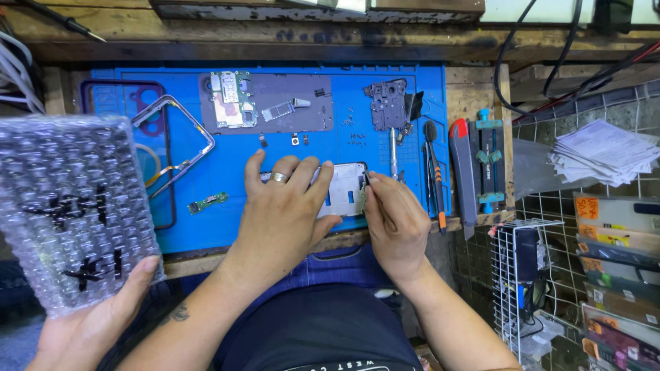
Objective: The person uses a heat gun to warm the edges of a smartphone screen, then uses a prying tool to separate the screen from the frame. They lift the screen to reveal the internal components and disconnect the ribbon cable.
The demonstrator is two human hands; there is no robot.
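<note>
At the far left, off the mat, another person's hand [82, 333] holds up a bubble-wrap packet [72, 209] with black marks on it; it is well apart from your own two hands and touches nothing on the blue work mat [206, 227].

On the mat's left part lie a bare phone frame [180, 134], tilted, and, nearer the front edge, a small green circuit strip [206, 203]. Toward the back edge sits a grey plate [302, 103] carrying a circuit board [232, 99].

Your left hand [282, 213] lies flat at the middle of the mat's front edge, ringed finger and the rest spread and pressing down on the left half of the opened phone body [344, 189]. It grips nothing; it pins the phone from above. The phone lies with its long axis running left to right along the front edge, and only its right end shows past your fingers.

Your right hand [395, 220] comes in from the right, just beside that exposed end. Its fingers are pinched together at the phone's right edge; something thin may sit between them, but it is too small to tell. So the working spot lies just left of your right fingertips, and the right hand is the nearer one to it.

Further right, near the mat's right edge, stand a dark metal part [388, 103], a brush [434, 172] and a red-tipped utility knife [462, 172], all lying front to back
</note>
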